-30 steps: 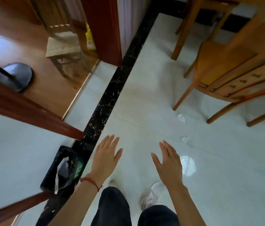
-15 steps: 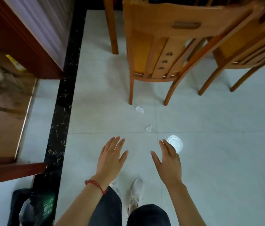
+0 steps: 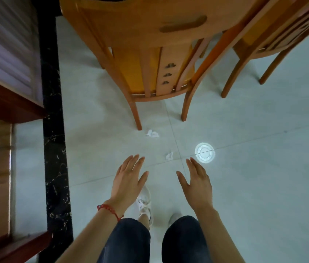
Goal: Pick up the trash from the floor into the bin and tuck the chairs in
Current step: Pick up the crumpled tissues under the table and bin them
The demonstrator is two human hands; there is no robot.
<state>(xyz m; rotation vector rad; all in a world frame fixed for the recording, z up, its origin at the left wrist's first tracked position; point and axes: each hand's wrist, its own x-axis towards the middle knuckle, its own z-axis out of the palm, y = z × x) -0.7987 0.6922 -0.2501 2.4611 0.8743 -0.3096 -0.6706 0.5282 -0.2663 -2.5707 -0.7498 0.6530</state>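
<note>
- The left hand (image 3: 129, 180) is held flat over the floor with the fingers straight and a little spread; it holds nothing. A red cord bracelet (image 3: 110, 210) sits on its wrist.
- The right hand (image 3: 197, 181) is the same, palm down, fingers straight, thumb out to the side, and it grips nothing.
- A small crumpled paper scrap (image 3: 169, 156) lies on the pale tile floor (image 3: 263, 186) between the two hands, at 12 o'clock from the gap (not touched by either hand).
- A bigger crumpled paper (image 3: 152, 133) lies further at 12 o'clock, just beside the near left leg of the wooden chair (image 3: 149, 44).
- A round clear plastic lid (image 3: 205, 153) lies flat at 1 o'clock from the right hand, near its fingertips.
- A second chair (image 3: 275, 40) stands at 2 o'clock, close beside the first.
- A black marble strip (image 3: 55, 149) runs along the floor at 9 o'clock.
- The bin does not show in this view.
</note>
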